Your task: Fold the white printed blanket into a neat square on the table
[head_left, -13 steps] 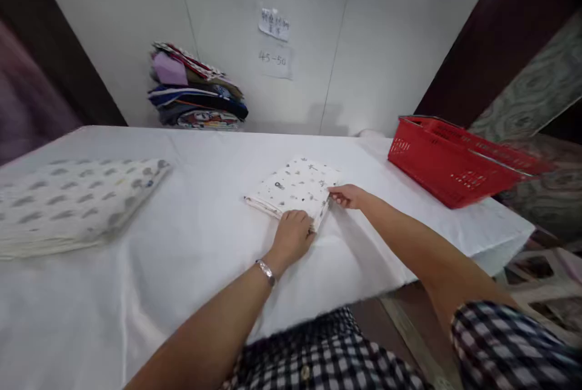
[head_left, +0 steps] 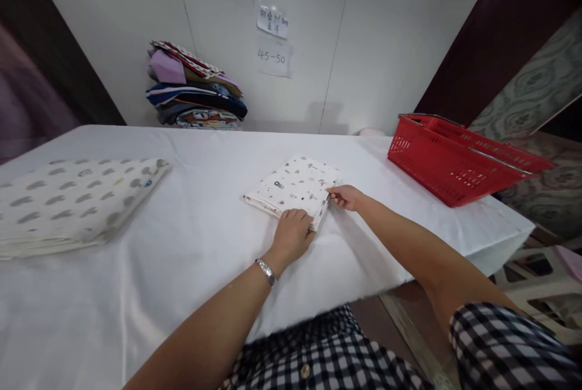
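Note:
A white cloth (head_left: pixel 295 184) with small dark prints lies folded into a thick square in the middle of the white-covered table (head_left: pixel 204 226). My left hand (head_left: pixel 293 232) grips its near edge, fingers on top and the thumb toward the near corner. At the right edge, my right hand (head_left: pixel 344 197) pinches the layers between thumb and fingers. The cloth's left corner shows several stacked layers. What lies under my left palm is hidden.
On the left of the table lies a larger folded cloth (head_left: pixel 77 196) with grey spots. A stack of folded fabrics (head_left: pixel 195 90) stands at the back against the wall. At the right edge sits a red plastic basket (head_left: pixel 454 162). Two paper notes (head_left: pixel 274 59) hang on the wall.
Hardly anything differs. Both hands keep their places on the folded cloth, and the view has shifted very slightly and grown sharper.

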